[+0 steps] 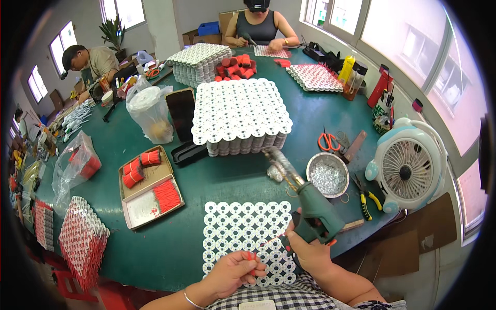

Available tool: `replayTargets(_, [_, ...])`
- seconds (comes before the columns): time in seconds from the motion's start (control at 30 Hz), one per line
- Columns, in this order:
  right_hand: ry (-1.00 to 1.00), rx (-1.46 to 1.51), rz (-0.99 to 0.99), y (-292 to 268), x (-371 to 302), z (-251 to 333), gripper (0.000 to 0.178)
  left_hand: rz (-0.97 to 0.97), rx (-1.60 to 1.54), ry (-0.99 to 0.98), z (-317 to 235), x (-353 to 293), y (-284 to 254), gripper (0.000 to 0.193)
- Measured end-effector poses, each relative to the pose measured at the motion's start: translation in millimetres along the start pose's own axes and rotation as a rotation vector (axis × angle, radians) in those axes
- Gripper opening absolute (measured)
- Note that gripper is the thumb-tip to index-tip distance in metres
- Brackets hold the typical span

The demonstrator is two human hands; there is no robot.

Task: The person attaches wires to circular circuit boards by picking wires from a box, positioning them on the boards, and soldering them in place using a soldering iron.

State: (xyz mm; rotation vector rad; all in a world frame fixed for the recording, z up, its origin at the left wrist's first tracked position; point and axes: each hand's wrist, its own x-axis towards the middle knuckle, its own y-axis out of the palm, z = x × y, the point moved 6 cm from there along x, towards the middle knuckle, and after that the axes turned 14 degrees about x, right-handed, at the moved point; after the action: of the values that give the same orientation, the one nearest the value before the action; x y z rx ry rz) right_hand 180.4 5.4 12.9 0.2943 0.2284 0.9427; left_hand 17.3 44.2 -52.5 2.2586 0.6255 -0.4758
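Observation:
My right hand (312, 256) is closed around the handle of a green pistol-shaped soldering gun (319, 206), whose metal nose points away to the upper left. My left hand (232, 274) pinches short red wires (252, 256) between thumb and fingertips. A thin strand stretches from near those fingertips toward the gun's handle. Both hands hover at the near side of a flat panel of round white circuit boards (222, 219), which lies on the green table in front of me. My left hand and the gun hide parts of this panel.
Stacked white panels (240, 111) stand beyond. At left is a cardboard box (135, 206) with red wire bundles (166, 196). Rightward are a metal bowl (309, 173), orange-handled scissors (327, 142), pliers (366, 201) and a fan (405, 170). A person (261, 28) works across the table.

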Motion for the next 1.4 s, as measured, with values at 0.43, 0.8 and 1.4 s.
replayTargets(0.43, [-0.395,-0.787,0.099,10,-26,-9,0.027,-0.104,-0.287,0.211,-23,11,20,0.01])
replayTargets(0.8, [-0.663,-0.823,0.217,31,-34,1,0.033,-0.136,-0.345,0.265,-31,9,19,0.013])
replayTargets(1.4, [0.334,0.172,0.458,32,-10,-7,0.038,-0.008,0.147,0.11,-23,9,11,0.028])
